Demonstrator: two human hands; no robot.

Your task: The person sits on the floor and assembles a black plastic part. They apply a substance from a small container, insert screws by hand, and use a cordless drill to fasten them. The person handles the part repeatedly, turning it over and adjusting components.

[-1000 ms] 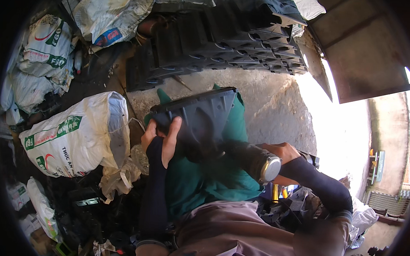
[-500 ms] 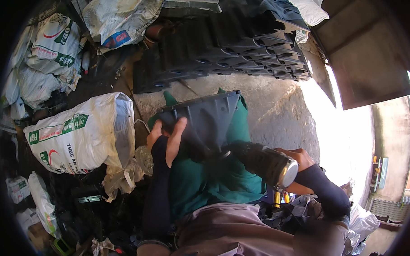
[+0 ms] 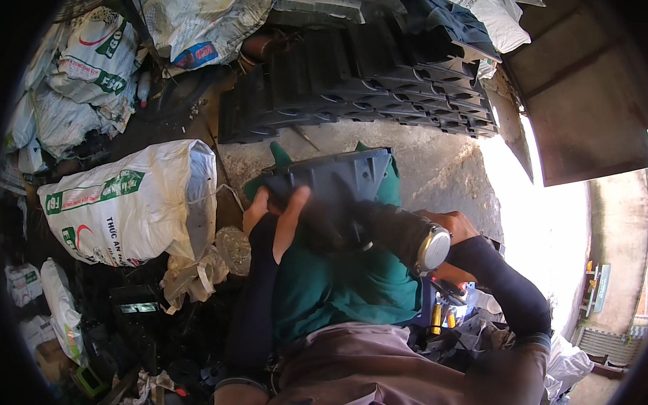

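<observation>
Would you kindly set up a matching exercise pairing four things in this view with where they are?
Things:
1. dark plastic tray
2. power tool
3. white printed sack
4. stack of black trays

Places:
A. on the floor at the left
B. gripped by the left hand
C. piled at the top
D. held in the right hand

Pairs: 1-B, 2-D, 3-A, 4-C

Single head-worn fisheye view, looking steeply down, close over hands [image 3: 281,215] and lap.
</observation>
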